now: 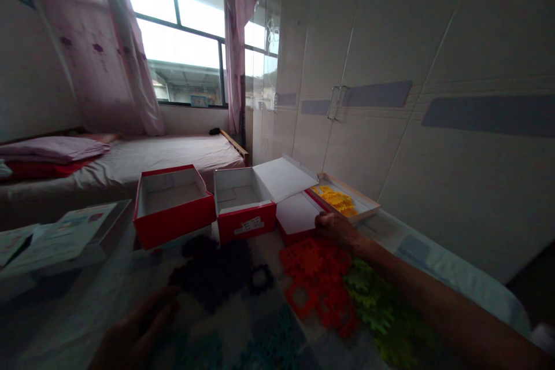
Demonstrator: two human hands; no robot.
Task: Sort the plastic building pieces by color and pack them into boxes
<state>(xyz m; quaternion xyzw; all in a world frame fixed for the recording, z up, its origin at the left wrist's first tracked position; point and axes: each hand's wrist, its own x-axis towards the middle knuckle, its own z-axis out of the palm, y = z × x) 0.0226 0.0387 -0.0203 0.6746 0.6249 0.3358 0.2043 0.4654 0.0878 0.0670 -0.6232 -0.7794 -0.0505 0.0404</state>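
Note:
My right hand reaches forward with curled fingers closed at the right edge of a shallow red box with a white inner face. Just below it lies a pile of red gear-shaped pieces, with green gear-shaped pieces under my right forearm. My left hand is low on the left, dim and partly cut off, its fingers loosely apart. Closest to it are dark gear-shaped pieces. Teal gear-shaped pieces lie at the bottom, hard to make out in the shade.
Two open red boxes, one at left and one with a raised white lid flap, stand behind the piles. Yellow pieces sit in a shallow tray. Papers lie left. Beyond are a bed and wardrobe.

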